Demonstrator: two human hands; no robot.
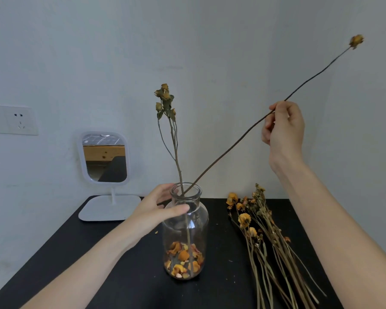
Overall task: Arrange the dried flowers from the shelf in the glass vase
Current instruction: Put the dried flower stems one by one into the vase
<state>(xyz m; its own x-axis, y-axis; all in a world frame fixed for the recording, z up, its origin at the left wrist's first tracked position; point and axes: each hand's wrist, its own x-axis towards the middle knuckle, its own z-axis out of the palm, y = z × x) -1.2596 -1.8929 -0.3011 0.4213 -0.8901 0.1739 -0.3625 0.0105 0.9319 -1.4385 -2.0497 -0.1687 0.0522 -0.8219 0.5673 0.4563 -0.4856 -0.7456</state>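
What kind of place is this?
Probably a room at home, maybe a bedroom: a black table against a plain wall, a vanity mirror, and wall sockets.

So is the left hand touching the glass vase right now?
Touching. The head view shows the left hand wrapped around the neck of the glass vase, thumb pressed on the front of the glass.

I see a black counter (pixel 112 264), plain matte. Clear glass vase (pixel 185 221), orange, yellow and pinkish petals (pixel 183 259) loose in its base. Stem (pixel 232 143) rising toward 2 o'clock: dark brown, dull yellow bud (pixel 356 41). Upright sprig (pixel 165 99): olive-green leaves, faded yellow buds. Bunch (pixel 267 239) at 4 o'clock: orange-yellow heads, tan-green stalks. White-framed mirror (pixel 104 157) at 10 o'clock, pale grey-blue wall (pixel 98 52).
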